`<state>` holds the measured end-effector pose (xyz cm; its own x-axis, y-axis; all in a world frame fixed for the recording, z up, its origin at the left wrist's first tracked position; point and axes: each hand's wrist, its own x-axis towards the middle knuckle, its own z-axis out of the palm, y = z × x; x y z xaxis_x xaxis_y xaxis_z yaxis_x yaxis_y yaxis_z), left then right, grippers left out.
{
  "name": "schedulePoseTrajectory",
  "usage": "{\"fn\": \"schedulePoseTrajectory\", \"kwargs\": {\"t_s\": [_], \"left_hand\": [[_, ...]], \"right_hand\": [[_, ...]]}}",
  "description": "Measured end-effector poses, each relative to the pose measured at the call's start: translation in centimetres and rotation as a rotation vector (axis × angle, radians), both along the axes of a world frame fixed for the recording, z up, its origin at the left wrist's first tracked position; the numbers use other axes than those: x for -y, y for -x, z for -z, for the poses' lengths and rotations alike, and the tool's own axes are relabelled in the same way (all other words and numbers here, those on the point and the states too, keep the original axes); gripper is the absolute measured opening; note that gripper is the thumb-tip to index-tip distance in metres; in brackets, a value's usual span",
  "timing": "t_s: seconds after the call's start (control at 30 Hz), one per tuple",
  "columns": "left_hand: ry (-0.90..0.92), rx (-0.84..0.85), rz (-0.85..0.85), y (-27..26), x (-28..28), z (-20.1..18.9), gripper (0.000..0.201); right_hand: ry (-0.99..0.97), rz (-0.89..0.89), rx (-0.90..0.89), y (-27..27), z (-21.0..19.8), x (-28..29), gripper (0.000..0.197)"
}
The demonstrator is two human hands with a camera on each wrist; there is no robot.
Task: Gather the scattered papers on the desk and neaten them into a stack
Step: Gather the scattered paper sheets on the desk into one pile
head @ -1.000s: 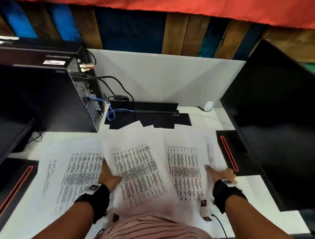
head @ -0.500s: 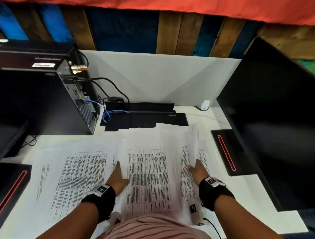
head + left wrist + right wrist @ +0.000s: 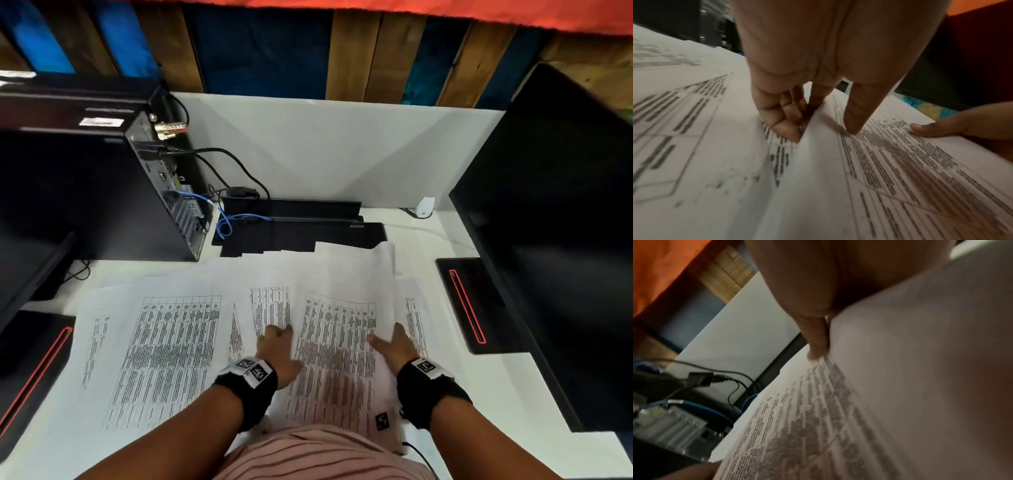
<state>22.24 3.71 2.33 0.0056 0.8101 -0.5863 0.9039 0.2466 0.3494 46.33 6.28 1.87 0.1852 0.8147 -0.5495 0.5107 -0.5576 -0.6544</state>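
Printed papers (image 3: 171,356) lie spread across the white desk (image 3: 507,387), overlapping one another from the left side to the middle, all covered in small tables of text. The left hand (image 3: 275,349) rests on the sheets near the middle; in the left wrist view its fingers (image 3: 781,116) are bent and their tips go down into the seam where one sheet's edge crosses another, while the thumb (image 3: 855,113) points down onto the upper sheet, so the hand seems to pinch that edge, though the blur keeps this from being sure. The right hand (image 3: 394,346) lies just to the right, on the same middle sheet (image 3: 335,359), with thumb spread out to the side and fingers stretched forward; in the right wrist view a sheet curves up against the palm and one finger (image 3: 818,340) lies along its edge, but whether the fingers go under the paper cannot be told. The middle sheet bows upward between the two hands. Behind the papers sit a black computer tower (image 3: 102,192) with cables (image 3: 226,164) on the left, a flat black tray (image 3: 301,233), and a dark monitor (image 3: 555,219) on the right.
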Motion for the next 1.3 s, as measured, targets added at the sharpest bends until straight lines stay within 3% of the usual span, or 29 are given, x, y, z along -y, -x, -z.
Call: {"fn": "schedulePoseTrajectory", "kwargs": {"t_s": [0.07, 0.17, 0.27, 0.37, 0.5, 0.6, 0.7, 0.77, 0.87, 0.97, 1.07, 1.3], "left_hand": [[0.029, 0.066, 0.007, 0.0, -0.7, -0.2, 0.075], [-0.130, 0.212, -0.255, 3.7, -1.3, -1.1, 0.053], [-0.226, -0.008, -0.462, 11.1, -1.3, -1.9, 0.040], [-0.061, -0.344, -0.662, 18.6, 0.9, -1.6, 0.052], [0.002, -0.418, -0.970, 24.1, 6.7, 0.0, 0.102], [-0.025, -0.410, -0.985, 24.2, 8.4, 0.6, 0.125], [-0.106, -0.326, -1.049, 22.8, 8.0, 0.4, 0.123], [-0.138, -0.186, -1.063, 21.8, 7.3, 0.2, 0.111], [-0.204, 0.117, -1.018, 19.7, 6.3, -0.4, 0.070], [-0.216, 0.265, -0.941, 18.2, 5.4, -1.1, 0.047], [-0.277, 0.262, -0.931, 17.9, 4.8, -2.6, 0.038], [-0.439, 0.162, -0.869, 18.2, 4.8, -7.1, 0.039]], "right_hand": [[-0.008, 0.032, 0.009, -0.3, 0.4, -0.2, 0.065], [0.036, 0.037, 0.042, -1.8, 0.9, -0.6, 0.055], [0.070, 0.031, 0.056, -2.5, 1.0, -1.1, 0.062], [0.073, 0.056, 0.085, -2.1, 0.5, -1.3, 0.072], [0.080, 0.063, 0.103, -2.0, 1.0, -1.4, 0.065], [0.070, 0.078, 0.102, -1.7, 1.1, -1.3, 0.059], [0.055, 0.074, 0.114, -1.6, 0.9, -1.3, 0.060], [0.046, 0.070, 0.108, -1.5, 0.7, -1.1, 0.054], [0.041, 0.067, 0.090, -1.4, 0.6, -0.9, 0.052], [0.035, 0.068, 0.083, -1.4, 0.2, -0.8, 0.054], [0.025, 0.073, 0.085, -1.2, -0.4, -0.6, 0.056], [0.047, 0.052, 0.096, -1.0, -1.1, -0.5, 0.054]]}}
